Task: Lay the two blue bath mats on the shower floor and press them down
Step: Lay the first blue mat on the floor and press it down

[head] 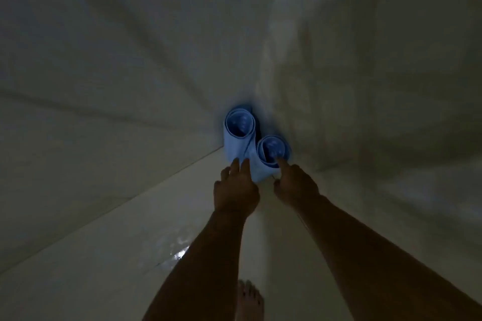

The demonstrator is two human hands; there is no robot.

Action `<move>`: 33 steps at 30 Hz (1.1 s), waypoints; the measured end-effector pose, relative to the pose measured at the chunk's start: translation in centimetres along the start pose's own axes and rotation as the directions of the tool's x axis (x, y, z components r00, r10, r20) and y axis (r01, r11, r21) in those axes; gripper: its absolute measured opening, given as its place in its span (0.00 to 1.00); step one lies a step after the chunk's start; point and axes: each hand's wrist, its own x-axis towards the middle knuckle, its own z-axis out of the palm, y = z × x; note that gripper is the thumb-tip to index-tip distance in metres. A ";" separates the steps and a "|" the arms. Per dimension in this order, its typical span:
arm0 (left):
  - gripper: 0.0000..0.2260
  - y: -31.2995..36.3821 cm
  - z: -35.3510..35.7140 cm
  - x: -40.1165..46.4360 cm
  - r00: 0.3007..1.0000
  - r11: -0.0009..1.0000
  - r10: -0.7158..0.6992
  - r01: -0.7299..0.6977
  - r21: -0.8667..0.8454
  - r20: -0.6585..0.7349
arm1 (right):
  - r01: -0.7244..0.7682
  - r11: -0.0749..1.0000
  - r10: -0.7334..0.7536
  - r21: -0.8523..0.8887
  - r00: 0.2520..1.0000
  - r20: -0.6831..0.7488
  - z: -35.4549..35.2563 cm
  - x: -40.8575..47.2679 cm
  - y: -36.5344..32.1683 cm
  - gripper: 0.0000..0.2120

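From the head camera, two rolled blue bath mats, the far roll [238,135] and the near roll [270,157], stand upright in the shower floor [125,255] corner. The left hand [236,191] touches them with fingers spread, unclasped; the right hand [296,185] pokes one finger into the near roll's rim.

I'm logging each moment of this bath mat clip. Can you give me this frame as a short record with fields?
setting: dim shower corner, pale walls, wet floor
far mat: blue, rolled, standing on end
near mat: blue, rolled, standing beside it
left hand: fingertips on the rolls' lower sides
right hand: forefinger on near mat's rim
bare foot: bottom edge
task state: nothing unrolled yet
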 end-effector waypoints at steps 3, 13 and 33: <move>0.38 -0.4 2.5 5.0 0.998 0.989 0.015 -0.005 -0.150 0.064 | -0.013 1.000 0.015 -0.023 0.997 0.073 1.8 3.5 0.7 0.36; 0.38 -3.0 9.6 2.8 0.993 0.886 0.080 -0.031 -0.462 0.087 | -0.081 0.979 0.124 0.187 0.965 -0.230 8.0 -2.0 1.9 0.11; 0.44 -11.6 -20.5 -45.4 0.928 0.943 0.232 -0.141 0.300 -0.292 | 0.456 0.883 -0.416 0.109 0.870 -0.266 -4.1 -45.6 -23.5 0.20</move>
